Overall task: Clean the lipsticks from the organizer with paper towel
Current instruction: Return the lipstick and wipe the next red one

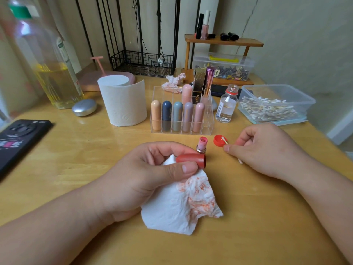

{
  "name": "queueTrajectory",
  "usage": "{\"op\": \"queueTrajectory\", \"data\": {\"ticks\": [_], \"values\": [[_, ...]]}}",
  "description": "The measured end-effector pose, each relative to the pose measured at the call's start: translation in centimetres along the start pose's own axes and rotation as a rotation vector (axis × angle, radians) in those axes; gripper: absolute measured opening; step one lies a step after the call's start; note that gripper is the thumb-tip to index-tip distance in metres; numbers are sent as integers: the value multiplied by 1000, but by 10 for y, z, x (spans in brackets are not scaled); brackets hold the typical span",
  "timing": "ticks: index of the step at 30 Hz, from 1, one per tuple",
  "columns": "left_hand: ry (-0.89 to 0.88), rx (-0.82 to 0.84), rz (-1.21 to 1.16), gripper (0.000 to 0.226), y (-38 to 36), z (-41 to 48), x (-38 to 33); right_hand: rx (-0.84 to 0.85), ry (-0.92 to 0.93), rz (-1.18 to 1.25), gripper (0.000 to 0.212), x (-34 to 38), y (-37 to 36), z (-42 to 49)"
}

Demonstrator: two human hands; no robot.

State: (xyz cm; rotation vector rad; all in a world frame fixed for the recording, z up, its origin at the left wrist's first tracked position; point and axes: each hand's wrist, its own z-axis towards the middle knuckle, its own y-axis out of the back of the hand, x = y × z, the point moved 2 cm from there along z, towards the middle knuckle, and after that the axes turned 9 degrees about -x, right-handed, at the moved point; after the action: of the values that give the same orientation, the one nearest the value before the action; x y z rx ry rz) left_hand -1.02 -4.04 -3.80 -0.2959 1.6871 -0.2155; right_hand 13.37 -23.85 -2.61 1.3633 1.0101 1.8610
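My left hand grips a red lipstick cap, open end to the right, together with a paper towel smeared with red. An uncapped pink lipstick stands on the table just behind the cap. My right hand pinches a cotton swab, whose tip dips into a small red bottle cap. The clear organizer behind holds several capped lipsticks in pastel colours.
A paper towel roll stands left of the organizer. An open clear bottle and a tub of cotton swabs sit to the right. A phone, a silver compact and a large oil bottle are at the left.
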Motion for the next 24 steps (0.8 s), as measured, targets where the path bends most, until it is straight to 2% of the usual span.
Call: {"op": "queueTrajectory", "data": {"ticks": [2,4,5,7,8,10,13,15,20,24], "values": [[-16,-1,-65,24,-1,-1,-2,-58,66,108,33,6,9,-7],[-50,-6,-138,25,-3,-3,-7,-74,203,375,35,13,21,-18],[-68,-24,-174,25,-4,-4,-8,4,251,548,39,20,23,-27],[-103,-65,-244,24,-7,-6,-11,300,278,853,53,33,17,-46],[-116,-80,-269,24,-9,-6,-12,441,282,936,57,39,11,-56],[-134,-70,-301,24,-9,-7,-12,588,300,993,53,50,-1,-74],[-130,-15,-331,24,-9,-8,-10,548,213,1097,22,57,-4,-85],[-122,-41,-330,29,-7,-6,-6,504,127,1199,13,54,2,-82],[-192,-120,-296,30,-5,-2,-6,442,-150,1384,31,44,9,-69],[-206,-135,-226,37,-3,-1,-2,503,-179,1549,39,52,11,-70]]}}
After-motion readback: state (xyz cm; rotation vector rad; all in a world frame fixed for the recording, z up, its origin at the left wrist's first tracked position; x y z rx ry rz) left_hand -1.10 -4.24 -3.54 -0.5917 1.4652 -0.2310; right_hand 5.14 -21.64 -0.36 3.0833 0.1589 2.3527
